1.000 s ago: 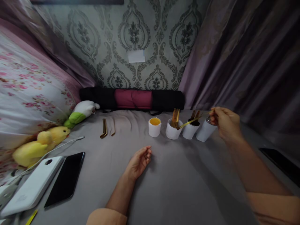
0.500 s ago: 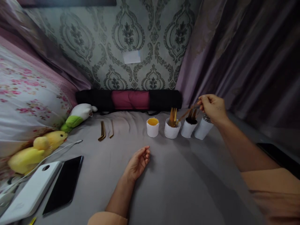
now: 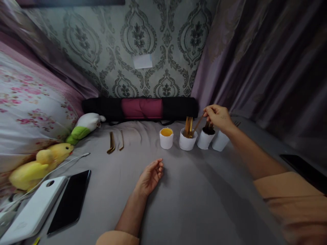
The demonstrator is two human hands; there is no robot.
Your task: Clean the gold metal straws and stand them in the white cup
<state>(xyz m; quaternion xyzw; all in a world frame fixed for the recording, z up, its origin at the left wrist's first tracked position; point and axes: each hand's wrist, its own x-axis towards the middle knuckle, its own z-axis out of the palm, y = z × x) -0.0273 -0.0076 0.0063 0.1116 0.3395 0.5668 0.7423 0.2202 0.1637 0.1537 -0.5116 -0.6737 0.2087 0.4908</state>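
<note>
My right hand [image 3: 219,117] pinches the upper end of a thin brownish straw [image 3: 198,123]. The straw slants down to the left, its lower end at the mouth of a white-wrapped cup [image 3: 187,144] that holds several upright gold straws [image 3: 189,125]. To the right, partly under my right hand and forearm, are a white cup [image 3: 204,143] with dark straws and a tilted white cup [image 3: 220,141]. A white cup with a yellow inside [image 3: 166,141] stands leftmost. My left hand [image 3: 151,175] rests palm-up on the sheet, fingers loosely curled, holding nothing.
Several bent gold straws [image 3: 111,143] and a single one [image 3: 121,140] lie on the grey sheet [image 3: 178,200]. A black tablet or phone [image 3: 70,200], a white power bank [image 3: 35,211] and plush toys [image 3: 43,163] are at left. A black and maroon roll [image 3: 141,108] lies along the wall.
My right hand has moved left, bringing the straw more upright over the cup with the gold straws. My left hand has stayed in place.
</note>
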